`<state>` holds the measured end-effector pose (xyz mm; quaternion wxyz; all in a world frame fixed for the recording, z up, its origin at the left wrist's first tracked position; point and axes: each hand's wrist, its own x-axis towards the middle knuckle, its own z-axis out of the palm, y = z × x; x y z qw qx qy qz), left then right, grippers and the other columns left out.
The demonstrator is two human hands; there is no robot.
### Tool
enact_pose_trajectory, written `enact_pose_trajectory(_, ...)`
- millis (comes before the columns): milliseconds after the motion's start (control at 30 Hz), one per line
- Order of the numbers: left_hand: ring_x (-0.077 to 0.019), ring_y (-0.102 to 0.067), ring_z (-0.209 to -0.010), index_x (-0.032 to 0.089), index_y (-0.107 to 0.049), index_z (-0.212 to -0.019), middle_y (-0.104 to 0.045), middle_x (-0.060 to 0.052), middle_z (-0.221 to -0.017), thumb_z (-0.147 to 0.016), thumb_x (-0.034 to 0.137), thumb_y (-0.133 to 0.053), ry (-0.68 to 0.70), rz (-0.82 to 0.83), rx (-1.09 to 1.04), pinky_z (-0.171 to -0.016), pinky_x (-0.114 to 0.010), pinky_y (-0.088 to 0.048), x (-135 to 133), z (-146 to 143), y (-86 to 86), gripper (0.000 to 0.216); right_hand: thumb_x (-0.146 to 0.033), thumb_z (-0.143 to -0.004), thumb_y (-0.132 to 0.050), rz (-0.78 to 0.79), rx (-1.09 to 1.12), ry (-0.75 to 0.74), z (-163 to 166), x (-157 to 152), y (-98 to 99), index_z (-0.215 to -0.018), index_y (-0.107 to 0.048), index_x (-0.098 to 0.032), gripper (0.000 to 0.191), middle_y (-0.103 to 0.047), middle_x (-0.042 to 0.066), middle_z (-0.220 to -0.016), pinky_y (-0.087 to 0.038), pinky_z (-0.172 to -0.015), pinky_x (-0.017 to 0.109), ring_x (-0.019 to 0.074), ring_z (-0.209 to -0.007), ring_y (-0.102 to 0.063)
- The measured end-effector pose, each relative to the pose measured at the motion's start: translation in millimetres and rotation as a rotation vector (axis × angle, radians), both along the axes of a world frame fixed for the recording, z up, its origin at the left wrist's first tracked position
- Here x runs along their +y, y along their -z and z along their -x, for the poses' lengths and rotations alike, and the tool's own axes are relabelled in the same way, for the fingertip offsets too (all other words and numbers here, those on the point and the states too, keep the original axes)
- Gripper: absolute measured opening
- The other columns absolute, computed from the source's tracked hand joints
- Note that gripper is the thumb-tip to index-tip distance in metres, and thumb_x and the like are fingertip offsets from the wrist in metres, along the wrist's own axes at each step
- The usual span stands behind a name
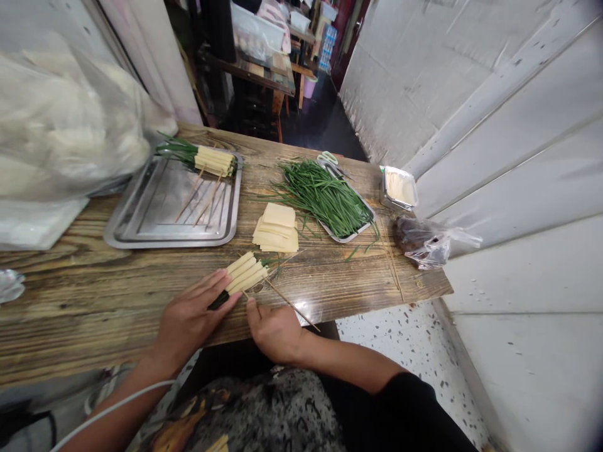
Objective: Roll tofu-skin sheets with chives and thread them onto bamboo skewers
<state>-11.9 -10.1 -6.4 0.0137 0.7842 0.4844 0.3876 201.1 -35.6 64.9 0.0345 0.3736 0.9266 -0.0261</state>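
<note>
A row of pale tofu-skin rolls [247, 274] filled with green chives lies on the wooden table near its front edge. My left hand [194, 309] presses over the rolls' left end, fingers closed along them. One bamboo skewer [293, 306] sticks out of the rolls' right side and slants over my right hand. My right hand [276, 331] is closed at the near edge of the rolls, thumb and finger pinching a second thin skewer [245, 294], mostly hidden. Just behind the rolls is a stack of square tofu sheets [277, 227].
A metal tray [172, 243] at left holds skewered rolls [214, 161]. Chives [330, 198] heap on a smaller tray, with scissors [328, 158] behind. Loose skewers [392, 263], a tub [399, 188] and a bagged dark item [421, 242] lie right. A large plastic bag [70, 125] stands left.
</note>
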Motion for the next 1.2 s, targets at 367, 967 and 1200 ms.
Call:
enact_pose_trajectory(367,-0.0277,-0.075,-0.119,0.029,-0.074,-0.122,-0.079,-0.005,-0.128,-0.104,0.045,-0.053,-0.001,0.032,-0.012,-0.108,-0.046,-0.062,-2.2,1.8,5.9,0.031,-0.009,-0.102,-0.052,-0.049,0.003,0.042,8.2,2.6,-4.8,-0.136,-0.066,0.003,0.039,-0.079,0.017,-0.085,-0.054,-0.046,0.026,0.0213,-0.063,-0.074)
enact_pose_trajectory(967,-0.0277,-0.076,-0.117,0.022,-0.073,-0.126,-0.078,-0.009,-0.131,-0.100,0.042,-0.065,0.004,0.044,-0.049,-0.108,-0.043,-0.061,-1.8,-0.8,-0.9,0.034,-0.013,-0.107,-0.044,-0.015,0.038,0.036,14.6,18.2,-7.8,-0.109,-0.062,-0.008,0.019,-0.074,0.010,-0.078,-0.050,-0.044,0.026,0.0189,-0.058,-0.069)
enact_pose_trajectory(1200,-0.0276,-0.076,-0.118,0.023,-0.073,-0.129,-0.078,-0.010,-0.131,-0.100,0.041,-0.065,-0.001,0.019,-0.051,-0.106,-0.041,-0.062,-0.8,-0.7,1.0,0.035,-0.012,-0.108,-0.039,0.089,0.007,0.061,20.0,26.4,-13.7,-0.104,-0.060,-0.010,0.021,-0.075,0.013,-0.082,-0.052,-0.049,0.027,0.0207,-0.065,-0.073)
